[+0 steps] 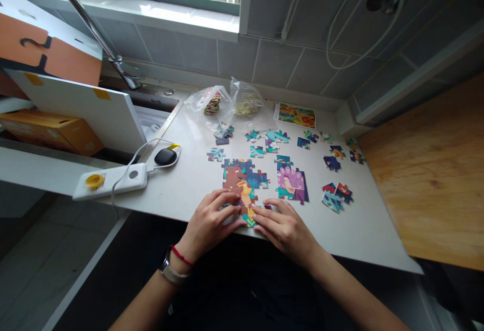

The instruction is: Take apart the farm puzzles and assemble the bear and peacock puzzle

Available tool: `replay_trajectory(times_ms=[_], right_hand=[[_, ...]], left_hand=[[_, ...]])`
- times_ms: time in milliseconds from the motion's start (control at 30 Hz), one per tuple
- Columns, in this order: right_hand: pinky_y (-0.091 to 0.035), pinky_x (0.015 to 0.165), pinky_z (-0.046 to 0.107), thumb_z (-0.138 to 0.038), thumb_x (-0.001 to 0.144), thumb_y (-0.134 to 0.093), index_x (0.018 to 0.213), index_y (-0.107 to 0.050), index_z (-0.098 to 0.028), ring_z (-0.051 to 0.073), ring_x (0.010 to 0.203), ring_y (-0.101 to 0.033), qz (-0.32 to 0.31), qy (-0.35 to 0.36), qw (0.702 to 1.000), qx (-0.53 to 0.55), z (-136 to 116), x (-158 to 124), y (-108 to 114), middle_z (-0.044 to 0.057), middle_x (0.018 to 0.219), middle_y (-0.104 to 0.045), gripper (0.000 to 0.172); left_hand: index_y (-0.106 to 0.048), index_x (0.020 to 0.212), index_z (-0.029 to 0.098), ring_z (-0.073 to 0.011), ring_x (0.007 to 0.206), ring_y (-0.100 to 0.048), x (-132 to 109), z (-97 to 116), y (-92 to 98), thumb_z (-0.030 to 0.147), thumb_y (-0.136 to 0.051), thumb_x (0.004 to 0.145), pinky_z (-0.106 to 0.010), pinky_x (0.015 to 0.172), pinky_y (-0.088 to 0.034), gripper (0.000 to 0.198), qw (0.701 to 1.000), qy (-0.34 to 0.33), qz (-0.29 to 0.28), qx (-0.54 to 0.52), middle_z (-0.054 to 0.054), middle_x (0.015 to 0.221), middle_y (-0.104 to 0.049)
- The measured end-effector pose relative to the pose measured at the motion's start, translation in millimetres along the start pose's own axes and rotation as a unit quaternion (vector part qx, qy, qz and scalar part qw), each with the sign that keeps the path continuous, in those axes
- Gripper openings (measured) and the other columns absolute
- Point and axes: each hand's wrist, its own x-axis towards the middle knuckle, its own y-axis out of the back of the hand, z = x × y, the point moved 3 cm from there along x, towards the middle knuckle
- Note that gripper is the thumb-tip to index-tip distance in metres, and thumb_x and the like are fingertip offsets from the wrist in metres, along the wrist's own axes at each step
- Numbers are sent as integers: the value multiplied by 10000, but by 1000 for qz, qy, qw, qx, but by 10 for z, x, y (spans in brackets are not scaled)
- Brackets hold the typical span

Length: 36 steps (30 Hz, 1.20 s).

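Fingers of the left hand (214, 215): curved, slightly parted, tips on the left side of the bear section (234, 172), thumb by its near edge. Fingers of the right hand (285, 225): extended, lying close together, tips on the lower right of the same section. Whether either hand pinches a single piece: cannot tell.

Location: bear section flat on the white desk (189, 189), at its near edge, between the hands.

Progress, as judged: partial. Joined: the bear section, several pieces, outline irregular, lower sides partly hidden by the hands; also the peacock section (291, 182), smaller, just to the right and apart from it. Outstanding: teal pieces (278, 136) beyond, some apparently linked; one pale-blue leafy piece (216, 155) to the left; navy pieces (331, 163) to the right; an overlapping heap (335, 200) nearer on that side. Two clear plastic bags (222, 101) at the back contain further pieces; count not legible.

Appearance: flat interlocking pieces, matt-looking print. Bear section: brown bear, orange-yellow figure, navy ground, teal and yellow foliage at the near end; knobs and sockets exposed on the right. Peacock section: pink and purple fanned tail, navy border.
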Motion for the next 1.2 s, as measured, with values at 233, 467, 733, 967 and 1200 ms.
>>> replay_trajectory(times_ms=[233, 467, 733, 967, 1200], right_hand=[[-590, 954, 519, -180, 1025, -613, 1313, -711, -178, 330, 1174, -660, -32, 4, 998, -54, -78, -3, 25, 94, 1306, -769, 304], [-555, 1071, 512, -170, 1021, -580, 1409, -634, -178, 316, 1367, -579, -12, -41, 998, -42, -68, -200, 68, 150, 1500, -630, 392], [-583, 1008, 494, -145, 984, -652, 1221, -731, -222, 303, 1245, -636, 60, -62, 996, -17, 53, -415, 124, 139, 1309, -712, 262], [-591, 956, 486, -162, 979, -658, 1189, -721, -229, 299, 1175, -650, 74, -75, 994, 8, 70, -401, 108, 131, 1233, -714, 229], [-591, 960, 443, -164, 981, -636, 962, -708, -223, 272, 1118, -656, 84, -99, 989, 66, 96, -409, 211, 107, 1111, -698, 95]], left_hand=[[-714, 1105, 227, -302, 1249, -613, 14, 38, 18, 531, -764, 916, -478, 1041, -560, 361, 1000, 0, -20, 23, -104, 1270, -707], [-685, 1333, 315, -320, 1312, -567, -4, 43, 5, 528, -730, 947, -503, 1061, -515, 443, 997, -18, -44, 68, -86, 1412, -651], [-700, 1318, 329, -325, 1330, -560, -22, 31, -21, 521, -743, 938, -498, 1065, -514, 427, 996, -7, -43, 74, -79, 1419, -650], [-541, 1468, 274, -326, 1310, -584, 3, -12, 24, 557, -770, 900, -506, 1078, -528, 674, 999, 23, -41, 13, -119, 1408, -646], [-181, 1670, 282, -383, 1405, -549, -55, -139, -8, 585, -861, 787, -577, 1152, -482, 1155, 996, 80, 29, 9, -184, 1495, -577]])
